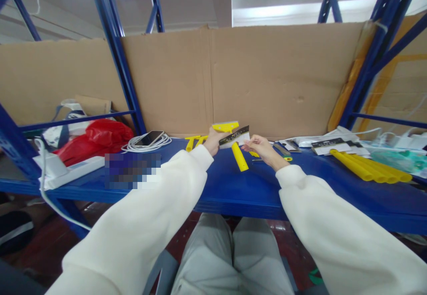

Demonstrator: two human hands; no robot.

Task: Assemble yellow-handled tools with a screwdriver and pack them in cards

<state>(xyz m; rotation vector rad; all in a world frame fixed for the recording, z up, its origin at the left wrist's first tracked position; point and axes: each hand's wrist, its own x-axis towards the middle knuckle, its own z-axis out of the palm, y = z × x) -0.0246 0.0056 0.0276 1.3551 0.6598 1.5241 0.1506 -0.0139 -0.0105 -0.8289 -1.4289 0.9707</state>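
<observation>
My left hand is closed around a yellow scraper and a black-and-white printed card. The scraper's head, with a pale strip along its top edge, shows above the card. Below the card a yellow tubular handle slants down to the right; the card hides where head and handle would meet. At the card's right end, the thumb and fingers of my right hand are pinched together. They touch or nearly touch its lower corner, and whether they grip it is hard to make out.
Other yellow scrapers lie left of my left hand. Several yellow tubes and printed cards lie at right. A green-and-yellow-handled tool is beyond my right hand. Left are a phone, coiled white cable and red bag.
</observation>
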